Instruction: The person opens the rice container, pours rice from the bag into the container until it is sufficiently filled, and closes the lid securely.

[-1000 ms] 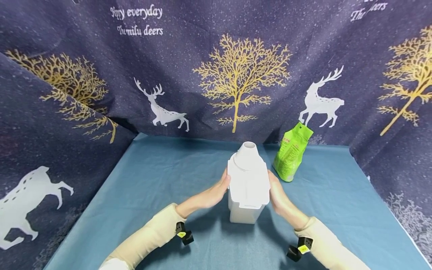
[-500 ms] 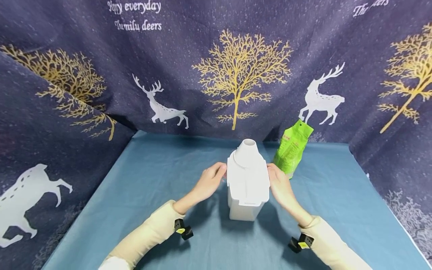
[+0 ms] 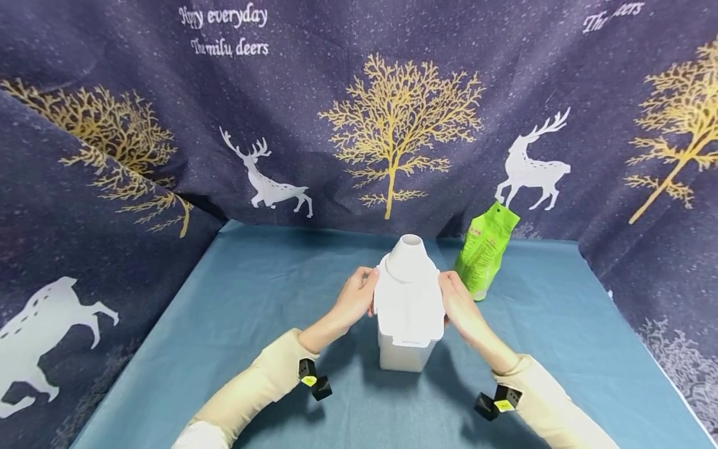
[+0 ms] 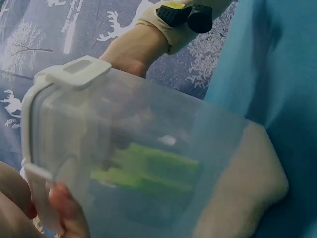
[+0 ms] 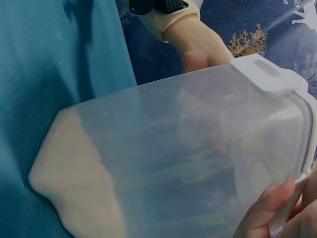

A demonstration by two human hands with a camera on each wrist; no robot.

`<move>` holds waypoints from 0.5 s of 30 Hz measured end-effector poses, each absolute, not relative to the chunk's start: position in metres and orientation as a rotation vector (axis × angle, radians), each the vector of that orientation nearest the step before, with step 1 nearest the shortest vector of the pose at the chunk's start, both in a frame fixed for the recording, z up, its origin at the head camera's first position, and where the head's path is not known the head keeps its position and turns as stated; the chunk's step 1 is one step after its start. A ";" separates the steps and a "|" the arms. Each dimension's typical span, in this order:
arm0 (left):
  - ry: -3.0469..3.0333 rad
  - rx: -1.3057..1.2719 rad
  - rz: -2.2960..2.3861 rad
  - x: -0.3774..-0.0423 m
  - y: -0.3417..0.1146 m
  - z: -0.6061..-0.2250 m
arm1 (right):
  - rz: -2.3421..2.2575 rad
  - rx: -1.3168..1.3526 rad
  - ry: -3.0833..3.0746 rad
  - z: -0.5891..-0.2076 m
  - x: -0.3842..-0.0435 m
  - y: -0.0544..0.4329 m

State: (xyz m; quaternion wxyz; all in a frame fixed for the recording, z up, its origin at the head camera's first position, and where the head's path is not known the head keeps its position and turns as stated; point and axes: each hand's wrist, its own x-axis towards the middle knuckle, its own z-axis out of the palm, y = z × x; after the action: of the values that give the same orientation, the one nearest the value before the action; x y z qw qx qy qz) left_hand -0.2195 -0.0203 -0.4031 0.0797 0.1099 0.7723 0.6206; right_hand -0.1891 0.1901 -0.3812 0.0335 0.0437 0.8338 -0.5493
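A tall container [image 3: 406, 358] stands upright on a blue table cloth [image 3: 275, 268], toward 5 o'clock from the centre of the head view. Its white lid [image 3: 409, 315] is on, with a cone-shaped spout [image 3: 408, 260] at 12 o'clock and a front clip [image 4: 81, 72] at 6. The person's left hand [image 3: 356, 298], at the container's 9 o'clock, pinches the left-side clip [image 4: 38, 171]; the right hand [image 3: 463, 307], at 3 o'clock, pinches the right-side clip [image 5: 286, 214].

From the head, the container looks solid white. The wrist views show clear walls and a pale filling [image 5: 94, 183] low inside; its grain is too blurred to make out. The left wrist view also shows a fuzzy green shape through the walls.

Near the right hand, at the container's 2 o'clock, a bright green bag [image 3: 487, 251] stands on the cloth, its print too small to read. Cream sleeves [image 3: 255, 383], bearing black wrist cameras [image 3: 308, 369], are cut off by the lower edge. Some fingers are hidden behind the lid in the head view, and each near hand is cropped in its own wrist view. Beyond, a navy backdrop [image 3: 314, 68] carries gold trees and white deer.
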 end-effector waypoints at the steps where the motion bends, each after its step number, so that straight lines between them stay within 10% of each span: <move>1: 2.316 0.316 1.856 -0.219 -0.020 -0.404 | -1.708 0.135 2.542 -0.382 -0.189 0.189; 15: 2.228 0.298 1.871 -0.217 -0.012 -0.406 | -1.814 0.101 2.346 -0.389 -0.199 0.195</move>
State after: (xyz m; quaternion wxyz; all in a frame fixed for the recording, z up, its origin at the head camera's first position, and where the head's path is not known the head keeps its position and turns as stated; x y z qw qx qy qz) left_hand -0.2175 -0.0116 -0.4057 0.1082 0.1012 0.7574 0.6359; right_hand -0.1991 0.1946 -0.3886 0.0871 0.0341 0.7877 -0.6089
